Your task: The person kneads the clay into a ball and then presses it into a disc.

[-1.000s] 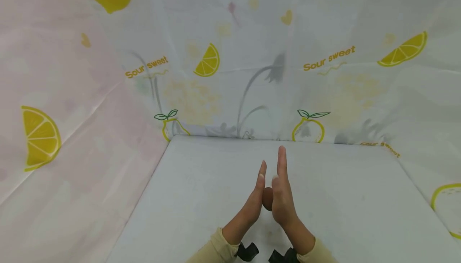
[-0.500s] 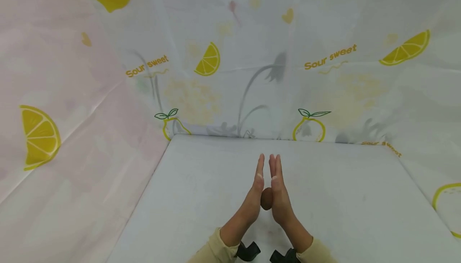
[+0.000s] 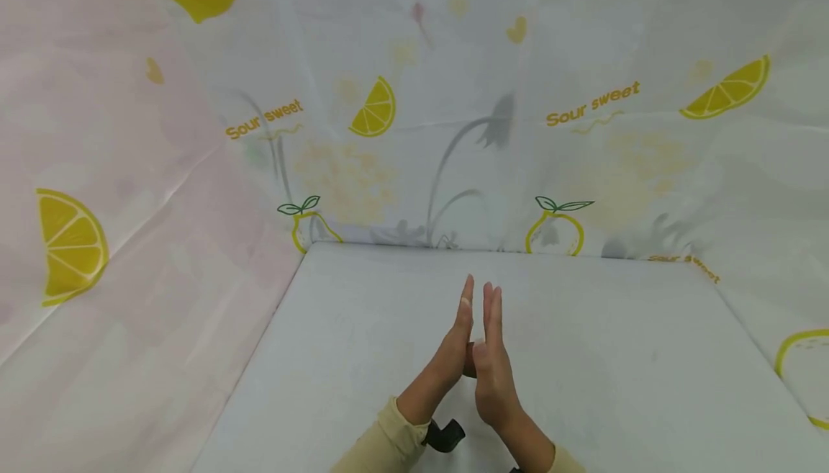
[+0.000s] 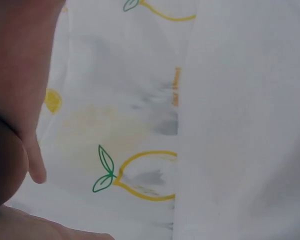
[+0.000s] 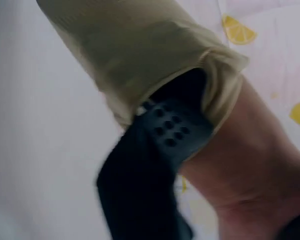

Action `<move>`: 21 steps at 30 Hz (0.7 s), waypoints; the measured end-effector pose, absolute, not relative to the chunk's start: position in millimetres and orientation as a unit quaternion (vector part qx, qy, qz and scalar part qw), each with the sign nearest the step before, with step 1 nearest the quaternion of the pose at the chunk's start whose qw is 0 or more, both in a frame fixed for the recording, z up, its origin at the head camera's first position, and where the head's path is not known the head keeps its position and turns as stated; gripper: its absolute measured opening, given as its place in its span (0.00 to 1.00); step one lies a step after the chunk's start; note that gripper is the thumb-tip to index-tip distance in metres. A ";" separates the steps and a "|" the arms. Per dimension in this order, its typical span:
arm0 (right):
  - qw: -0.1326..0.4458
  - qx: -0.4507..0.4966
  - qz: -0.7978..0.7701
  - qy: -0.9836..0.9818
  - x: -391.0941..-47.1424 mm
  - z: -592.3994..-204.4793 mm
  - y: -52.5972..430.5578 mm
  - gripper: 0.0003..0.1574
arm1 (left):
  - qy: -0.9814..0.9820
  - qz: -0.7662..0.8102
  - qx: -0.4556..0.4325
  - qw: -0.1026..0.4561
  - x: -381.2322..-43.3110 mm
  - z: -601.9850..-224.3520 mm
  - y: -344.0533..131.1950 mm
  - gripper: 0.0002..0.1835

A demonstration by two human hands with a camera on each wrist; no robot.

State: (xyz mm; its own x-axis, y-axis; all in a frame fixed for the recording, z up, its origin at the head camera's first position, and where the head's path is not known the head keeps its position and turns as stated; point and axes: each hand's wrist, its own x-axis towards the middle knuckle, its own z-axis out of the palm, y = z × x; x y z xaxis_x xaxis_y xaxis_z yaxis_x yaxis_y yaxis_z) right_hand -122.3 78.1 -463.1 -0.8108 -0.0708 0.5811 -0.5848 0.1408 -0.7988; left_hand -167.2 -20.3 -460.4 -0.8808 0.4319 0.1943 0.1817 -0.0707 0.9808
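Note:
A smooth brown ball (image 3: 470,360) sits pressed between two upright palms above the white table, mostly covered by the right hand in the head view. My left hand (image 3: 447,361) bears on its left side with straight fingers pointing forward. From the other side my right hand (image 3: 497,379) presses it, its fingers also straight and set slightly further back. The fingertips of both hands stand a little apart. In the left wrist view the ball (image 4: 7,167) shows large and dark at the left edge, with parts of the hands above and below it.
A white tabletop (image 3: 615,358) spreads around the hands. Lemon-printed sheeting (image 3: 414,134) rises at its back and sides. A black wrist mount (image 3: 445,435) hangs under the left cuff; in the right wrist view a beige sleeve (image 5: 140,55) and a black mount (image 5: 140,175) fill the middle.
The right hand has slid back toward the person and slightly left, while the left fingertips have edged forward. The ball has shifted slightly left and is more hidden.

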 end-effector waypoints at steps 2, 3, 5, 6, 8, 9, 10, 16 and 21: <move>0.218 0.234 0.613 -0.722 -122.6 -460.0 78.9 0.39 | 0.670 0.697 0.233 0.105 -167.4 -463.0 -20.7 0.40; 0.223 0.239 0.612 -0.720 -123.1 -457.9 79.6 0.40 | 0.668 0.697 0.236 0.111 -167.0 -463.9 -20.7 0.40; 0.231 0.247 0.612 -0.715 -124.9 -452.9 81.3 0.42 | 0.665 0.697 0.240 0.119 -165.8 -465.9 -20.2 0.41; 0.236 0.252 0.612 -0.712 -126.0 -450.2 82.4 0.42 | 0.665 0.696 0.241 0.121 -164.8 -466.9 -19.8 0.41; 0.244 0.253 0.610 -0.710 -128.5 -444.3 85.1 0.43 | 0.668 0.692 0.243 0.123 -162.5 -469.0 -18.6 0.41; 0.249 0.253 0.609 -0.709 -130.1 -441.8 86.6 0.42 | 0.670 0.690 0.245 0.123 -161.0 -470.1 -17.9 0.41; 0.252 0.250 0.608 -0.710 -131.6 -439.4 88.3 0.41 | 0.672 0.687 0.247 0.124 -159.6 -471.2 -17.1 0.40; 0.223 0.197 0.639 -0.710 -143.8 -435.0 100.7 0.39 | 0.676 0.671 0.270 0.141 -150.6 -469.8 -15.0 0.41; 0.185 0.164 0.656 -0.713 -156.0 -444.9 108.0 0.40 | 0.650 0.681 0.310 0.134 -148.6 -461.0 -18.4 0.43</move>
State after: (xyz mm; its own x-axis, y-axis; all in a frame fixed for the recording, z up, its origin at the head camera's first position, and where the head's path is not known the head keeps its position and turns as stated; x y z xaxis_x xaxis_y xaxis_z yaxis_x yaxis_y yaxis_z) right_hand -156.0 108.0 -444.9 -0.8779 0.0082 0.4787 -0.4764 0.0849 -0.8751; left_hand -148.6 -18.4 -461.0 -0.7723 0.5849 0.2480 0.2203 -0.1196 0.9681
